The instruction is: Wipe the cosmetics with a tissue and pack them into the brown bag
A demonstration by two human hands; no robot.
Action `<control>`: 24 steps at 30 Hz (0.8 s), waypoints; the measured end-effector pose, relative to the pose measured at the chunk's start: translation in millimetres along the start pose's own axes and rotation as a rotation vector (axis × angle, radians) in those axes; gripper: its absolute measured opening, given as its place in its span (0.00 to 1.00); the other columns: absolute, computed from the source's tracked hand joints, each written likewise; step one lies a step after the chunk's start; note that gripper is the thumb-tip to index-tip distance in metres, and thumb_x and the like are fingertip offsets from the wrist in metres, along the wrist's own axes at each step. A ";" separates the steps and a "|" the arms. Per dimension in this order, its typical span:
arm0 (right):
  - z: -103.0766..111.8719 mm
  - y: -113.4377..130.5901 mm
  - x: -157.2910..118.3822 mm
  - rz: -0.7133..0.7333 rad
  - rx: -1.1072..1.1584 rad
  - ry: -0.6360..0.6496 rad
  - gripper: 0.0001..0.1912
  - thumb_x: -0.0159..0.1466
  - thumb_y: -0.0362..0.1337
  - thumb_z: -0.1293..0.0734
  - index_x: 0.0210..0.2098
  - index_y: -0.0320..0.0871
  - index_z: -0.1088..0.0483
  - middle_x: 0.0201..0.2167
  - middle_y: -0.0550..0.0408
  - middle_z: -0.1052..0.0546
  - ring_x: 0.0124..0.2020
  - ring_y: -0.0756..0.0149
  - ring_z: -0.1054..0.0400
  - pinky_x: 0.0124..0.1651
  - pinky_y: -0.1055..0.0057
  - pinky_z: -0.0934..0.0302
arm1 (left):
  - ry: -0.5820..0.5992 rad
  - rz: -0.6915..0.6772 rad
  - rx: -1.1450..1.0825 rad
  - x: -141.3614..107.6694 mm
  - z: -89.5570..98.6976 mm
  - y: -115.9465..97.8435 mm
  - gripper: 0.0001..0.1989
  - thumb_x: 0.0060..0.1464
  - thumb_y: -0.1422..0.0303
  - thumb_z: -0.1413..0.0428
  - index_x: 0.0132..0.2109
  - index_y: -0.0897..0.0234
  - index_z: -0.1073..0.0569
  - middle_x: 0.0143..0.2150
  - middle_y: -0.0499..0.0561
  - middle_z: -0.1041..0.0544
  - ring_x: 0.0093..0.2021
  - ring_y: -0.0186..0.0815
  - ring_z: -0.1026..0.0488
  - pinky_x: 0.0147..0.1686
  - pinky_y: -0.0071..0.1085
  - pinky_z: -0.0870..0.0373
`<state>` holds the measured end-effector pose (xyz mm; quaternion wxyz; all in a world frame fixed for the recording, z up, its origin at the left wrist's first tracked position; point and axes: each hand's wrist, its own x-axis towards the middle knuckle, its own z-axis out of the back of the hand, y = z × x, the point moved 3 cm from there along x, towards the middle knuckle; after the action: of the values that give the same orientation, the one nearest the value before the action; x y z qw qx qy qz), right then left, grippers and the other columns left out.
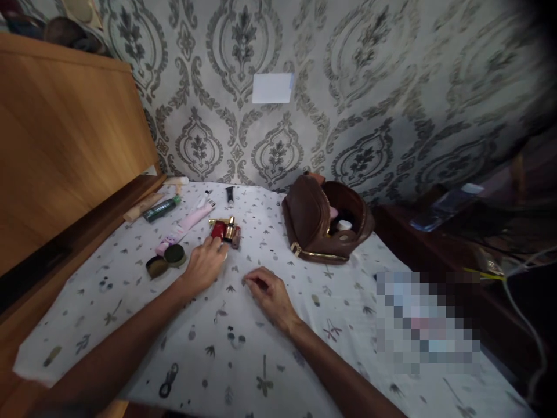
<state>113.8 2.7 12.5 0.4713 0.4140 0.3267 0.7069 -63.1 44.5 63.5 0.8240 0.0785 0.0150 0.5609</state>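
Observation:
My left hand (205,264) rests low over the cloth with its fingers bent, just in front of a group of small cosmetics. A whitish bit shows by its fingertips, too small to name. Closest to it are a red item (217,230), a black-and-gold lipstick-like tube (230,229) and a small pinkish bottle (236,237). My right hand (273,297) lies nearer the middle, thumb and fingertips brought together; whatever is between them is hidden. A brown zip bag (304,215) stands open to the right, with a white-capped item (344,225) inside.
Left of the hands lie a round dark-green container (174,255), a brown lid-like piece (156,266), a pink tube (195,216) and a green bottle (162,209). A black tube (230,195) is farther back. A wooden cabinet (73,128) borders the left; the patterned wall (278,139) rises behind.

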 end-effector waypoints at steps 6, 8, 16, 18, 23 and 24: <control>0.4 0.1 0.2 -0.015 -0.005 0.024 0.09 0.64 0.36 0.37 0.34 0.44 0.24 0.34 0.51 0.22 0.36 0.62 0.29 0.40 0.68 0.36 | -0.026 -0.049 -0.039 -0.2 -6.3 -0.4 0.14 0.66 0.75 0.56 0.50 0.66 0.28 0.49 0.61 0.29 0.54 0.49 0.34 0.43 0.39 0.26; 0.6 0.3 0.5 -0.018 -0.013 0.030 0.09 0.64 0.36 0.37 0.34 0.44 0.24 0.33 0.51 0.22 0.36 0.62 0.28 0.40 0.68 0.36 | -0.031 -0.047 -0.054 0.0 -7.8 0.7 0.13 0.66 0.75 0.56 0.49 0.66 0.28 0.49 0.61 0.29 0.54 0.49 0.34 0.42 0.39 0.26; 0.1 1.4 1.5 -0.002 -0.018 0.027 0.09 0.64 0.38 0.36 0.34 0.44 0.24 0.33 0.51 0.21 0.36 0.61 0.28 0.40 0.67 0.36 | -0.026 -0.038 -0.080 -0.4 -7.6 2.1 0.13 0.65 0.76 0.55 0.50 0.66 0.28 0.50 0.61 0.29 0.55 0.48 0.34 0.44 0.39 0.26; -0.4 0.1 1.4 -0.005 -0.021 0.023 0.10 0.64 0.38 0.36 0.34 0.44 0.24 0.33 0.51 0.22 0.36 0.61 0.28 0.39 0.67 0.36 | -0.017 -0.035 -0.089 -1.4 -4.5 2.6 0.13 0.65 0.74 0.55 0.50 0.65 0.28 0.50 0.60 0.29 0.56 0.48 0.33 0.44 0.39 0.26; -0.9 -1.4 0.8 0.000 -0.009 0.021 0.09 0.64 0.38 0.36 0.34 0.44 0.24 0.34 0.51 0.21 0.36 0.62 0.28 0.40 0.67 0.35 | -0.032 0.064 -0.161 -1.8 11.5 20.0 0.13 0.65 0.71 0.53 0.52 0.62 0.28 0.53 0.58 0.28 0.55 0.44 0.30 0.47 0.37 0.28; -0.8 -1.4 0.8 0.003 -0.007 0.017 0.09 0.64 0.38 0.36 0.33 0.44 0.24 0.33 0.51 0.21 0.36 0.62 0.28 0.39 0.67 0.35 | -0.028 0.099 -0.154 -1.7 15.5 26.6 0.13 0.65 0.72 0.53 0.53 0.62 0.28 0.54 0.59 0.28 0.55 0.45 0.30 0.48 0.37 0.29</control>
<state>113.5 3.9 11.2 0.4689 0.4069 0.3273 0.7123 -86.6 50.6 82.5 0.7989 0.0233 -0.0434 0.5995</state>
